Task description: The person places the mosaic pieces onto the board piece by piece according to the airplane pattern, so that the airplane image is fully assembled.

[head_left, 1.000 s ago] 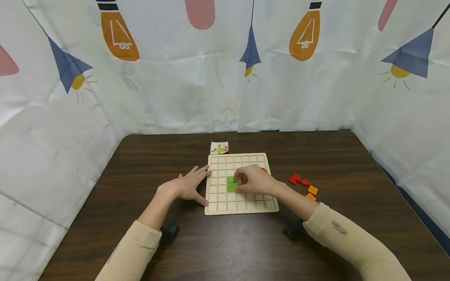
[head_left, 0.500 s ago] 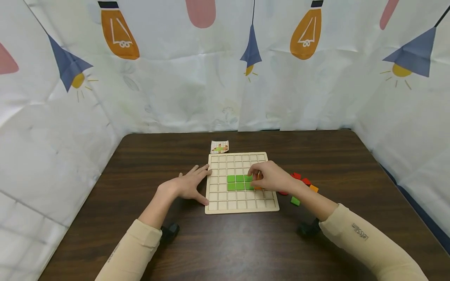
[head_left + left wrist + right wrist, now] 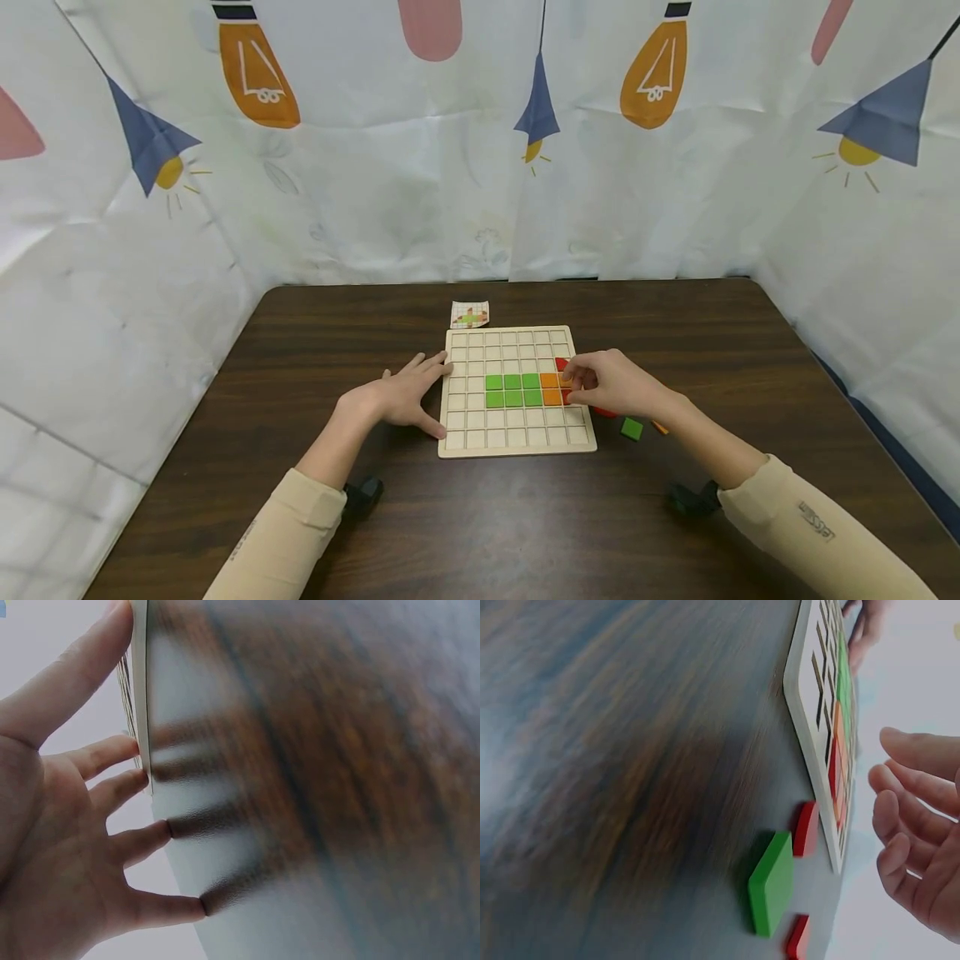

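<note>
A pale wooden grid board (image 3: 465,437) lies on the dark table. Two rows of green square tiles (image 3: 513,390) sit mid-board, with orange tiles (image 3: 551,388) directly to their right. Red pieces (image 3: 561,364) show at the board's right side, partly behind my right hand (image 3: 618,383). That hand hovers by the right edge; in the right wrist view its fingers are loosely bent and nothing shows between them. My left hand (image 3: 397,396) has its fingers spread, thumb and fingertips at the board's left edge. The left wrist view shows the thumb (image 3: 82,671) against that edge.
A small pattern card (image 3: 470,315) lies just behind the board. On the table to the right are a loose green tile (image 3: 632,429), a red piece (image 3: 805,829) near the board's edge and an orange tile (image 3: 660,427). A printed curtain (image 3: 420,200) hangs behind the table.
My right hand has moved right across the board, from above the green tiles to the right edge, uncovering the green, orange and some red tiles. The left hand has stayed in place.
</note>
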`<state>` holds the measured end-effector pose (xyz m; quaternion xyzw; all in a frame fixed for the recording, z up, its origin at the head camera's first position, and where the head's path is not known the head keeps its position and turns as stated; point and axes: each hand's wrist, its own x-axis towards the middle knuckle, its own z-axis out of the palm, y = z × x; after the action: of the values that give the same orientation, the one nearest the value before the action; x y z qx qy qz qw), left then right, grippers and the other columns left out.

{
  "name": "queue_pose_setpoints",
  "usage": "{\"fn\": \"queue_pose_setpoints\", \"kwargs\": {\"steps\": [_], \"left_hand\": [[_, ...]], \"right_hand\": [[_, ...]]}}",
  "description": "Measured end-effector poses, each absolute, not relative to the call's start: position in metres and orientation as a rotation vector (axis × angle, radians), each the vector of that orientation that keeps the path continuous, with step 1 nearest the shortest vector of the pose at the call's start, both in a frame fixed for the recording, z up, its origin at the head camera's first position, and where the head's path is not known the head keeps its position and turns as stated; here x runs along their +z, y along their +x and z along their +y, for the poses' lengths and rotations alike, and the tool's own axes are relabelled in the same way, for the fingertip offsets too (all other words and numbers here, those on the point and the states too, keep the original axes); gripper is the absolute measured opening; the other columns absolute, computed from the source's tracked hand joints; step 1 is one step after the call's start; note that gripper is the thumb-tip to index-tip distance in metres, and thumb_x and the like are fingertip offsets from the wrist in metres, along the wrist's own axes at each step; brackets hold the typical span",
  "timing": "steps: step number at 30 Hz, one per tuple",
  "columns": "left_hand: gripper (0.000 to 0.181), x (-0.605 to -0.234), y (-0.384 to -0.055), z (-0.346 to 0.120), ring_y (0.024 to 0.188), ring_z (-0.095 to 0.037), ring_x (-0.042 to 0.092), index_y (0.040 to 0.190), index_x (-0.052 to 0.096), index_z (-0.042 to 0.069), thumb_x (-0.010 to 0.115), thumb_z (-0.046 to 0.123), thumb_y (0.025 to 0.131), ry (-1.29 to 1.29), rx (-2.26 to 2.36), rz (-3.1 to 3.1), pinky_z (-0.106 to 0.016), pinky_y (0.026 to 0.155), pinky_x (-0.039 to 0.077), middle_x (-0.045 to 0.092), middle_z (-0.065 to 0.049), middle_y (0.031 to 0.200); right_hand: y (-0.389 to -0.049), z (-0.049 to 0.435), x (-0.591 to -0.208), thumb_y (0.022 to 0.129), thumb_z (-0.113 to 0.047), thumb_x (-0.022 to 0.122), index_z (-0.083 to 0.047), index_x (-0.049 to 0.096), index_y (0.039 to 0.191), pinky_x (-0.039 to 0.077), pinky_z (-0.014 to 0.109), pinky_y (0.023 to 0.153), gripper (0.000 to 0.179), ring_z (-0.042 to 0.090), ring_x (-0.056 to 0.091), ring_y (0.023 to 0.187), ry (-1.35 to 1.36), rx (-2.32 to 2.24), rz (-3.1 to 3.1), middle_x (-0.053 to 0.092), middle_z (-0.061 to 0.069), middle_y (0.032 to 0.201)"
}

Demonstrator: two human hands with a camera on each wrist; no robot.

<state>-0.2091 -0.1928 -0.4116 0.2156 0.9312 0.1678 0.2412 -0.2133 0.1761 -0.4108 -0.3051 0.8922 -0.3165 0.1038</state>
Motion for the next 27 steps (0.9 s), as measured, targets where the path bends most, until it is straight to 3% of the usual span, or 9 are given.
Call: {"fn": "queue_pose_setpoints", "kwargs": {"steps": [27], "left_hand": [[0.108,-0.410,-0.207,-0.192,0.155,-0.041,0.003,0.164,0.027,0.012,0.087,0.047,0.081,0.585,0.464,2.553,-0.081,0.108,0.009,0.007,-0.011,0.172]], "right_hand": [[-0.185,0.244,-0.428,0.091,-0.017,0.080,-0.006,0.070,0.105,0.050,0.027,0.063,0.020,0.007,0.058,0.070,-0.764,-0.915,2.673,0.063,-0.010,0.080]]}}
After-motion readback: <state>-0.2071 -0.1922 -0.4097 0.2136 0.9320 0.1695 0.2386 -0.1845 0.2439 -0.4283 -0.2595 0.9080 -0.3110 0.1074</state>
